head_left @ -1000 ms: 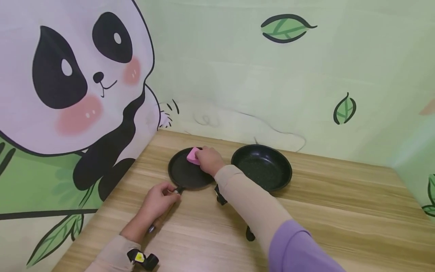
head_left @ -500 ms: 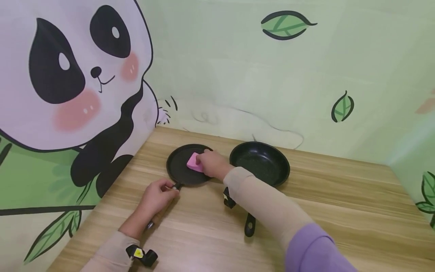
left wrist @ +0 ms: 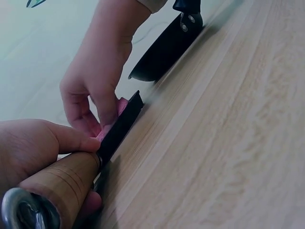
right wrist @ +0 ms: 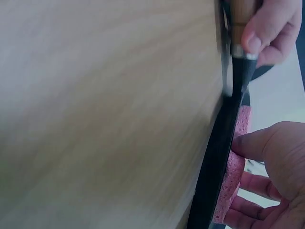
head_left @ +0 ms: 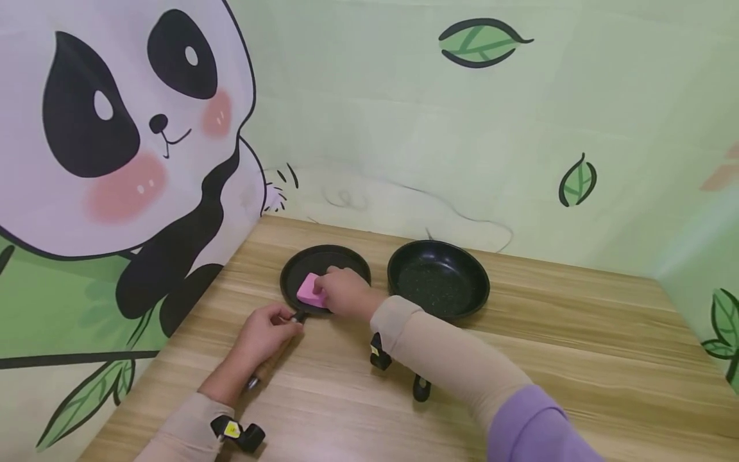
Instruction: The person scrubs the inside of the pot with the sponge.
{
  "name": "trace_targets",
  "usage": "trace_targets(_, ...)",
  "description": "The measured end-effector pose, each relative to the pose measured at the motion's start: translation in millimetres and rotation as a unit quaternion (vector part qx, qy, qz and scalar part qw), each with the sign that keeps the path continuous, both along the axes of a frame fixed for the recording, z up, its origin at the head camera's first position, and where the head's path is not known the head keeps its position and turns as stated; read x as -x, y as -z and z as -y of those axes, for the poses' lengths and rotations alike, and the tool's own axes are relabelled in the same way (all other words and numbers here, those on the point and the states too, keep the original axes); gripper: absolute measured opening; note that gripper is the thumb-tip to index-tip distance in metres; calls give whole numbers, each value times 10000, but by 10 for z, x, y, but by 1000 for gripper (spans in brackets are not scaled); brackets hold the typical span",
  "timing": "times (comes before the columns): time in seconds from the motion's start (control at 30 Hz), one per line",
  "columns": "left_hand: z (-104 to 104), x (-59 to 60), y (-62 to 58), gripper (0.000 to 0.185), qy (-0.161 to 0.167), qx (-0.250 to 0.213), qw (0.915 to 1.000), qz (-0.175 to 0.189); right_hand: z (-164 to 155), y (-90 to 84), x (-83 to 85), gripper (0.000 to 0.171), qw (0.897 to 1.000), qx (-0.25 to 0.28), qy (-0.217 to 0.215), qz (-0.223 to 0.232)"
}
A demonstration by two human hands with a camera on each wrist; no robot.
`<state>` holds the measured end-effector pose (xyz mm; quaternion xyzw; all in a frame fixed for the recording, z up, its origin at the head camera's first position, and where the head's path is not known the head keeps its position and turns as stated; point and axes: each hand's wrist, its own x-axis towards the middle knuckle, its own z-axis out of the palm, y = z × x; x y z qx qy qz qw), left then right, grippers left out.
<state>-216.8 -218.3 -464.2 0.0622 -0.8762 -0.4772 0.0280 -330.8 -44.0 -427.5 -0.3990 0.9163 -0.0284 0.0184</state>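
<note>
A shallow black flat pan [head_left: 314, 262] lies at the left of the wooden table. My left hand [head_left: 265, 337] grips its wooden handle [left wrist: 66, 183], thumb and fingers near the end that joins the pan. Inside the pan, at its near left part, sits a pink sponge [head_left: 310, 292]. My right hand [head_left: 349, 294] pinches that sponge between thumb and fingers from the right. The right wrist view shows the sponge [right wrist: 233, 174] low against the pan's rim [right wrist: 214, 162], with the thumb on its near side.
A deeper black frying pan [head_left: 435, 282] stands just right of the flat pan. Its handle [head_left: 422, 387] points toward the near side, partly under my right forearm. Printed walls with a panda [head_left: 173, 128] and leaves border the table [head_left: 577, 359] at the left and back.
My right hand has moved the sponge from the flat pan's far part toward its near left part. The left hand keeps its grip on the handle. The view has shifted slightly.
</note>
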Motion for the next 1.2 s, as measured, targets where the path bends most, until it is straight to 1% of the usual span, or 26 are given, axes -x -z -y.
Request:
trace_targets(0.1,31,5,9,17,51,6,10000,-58,105,7,-63,24,9996,-62,-124,-251)
trace_targets(0.17,51,11,16,17,86,-18,9999,-85,167,20,-88,24,9994,-73,-104,-328)
trace_targets(0.3,80,23,20,17,104,-73,9999,-90,261,39,-105,22,9991,-87,82,-415)
trace_targets(0.4,92,23,25,17,111,-62,9999,-113,305,62,-79,20,9981,-144,231,-553)
trace_targets(0.5,94,9,32,16,112,-56,9998,-148,339,90,-17,19,9966,-223,388,-693)
trace_targets(0.67,83,0,38,16,61,-72,9997,-239,380,118,153,21,9938,-176,709,-833)
trace_targets(0.83,36,10,46,17,54,-40,9997,-215,386,162,323,23,9904,35,1117,-808)
trace_targets(1.0,-16,25,49,17,101,-82,9998,-163,375,235,434,22,9867,148,1446,-733)
trace_targets(1.1,-12,35,48,17,85,-90,9997,-223,390,234,444,23,9875,235,1408,-670)
trace_targets(1.2,18,32,41,17,13,-56,9997,-241,428,189,389,23,9922,205,1072,-601)
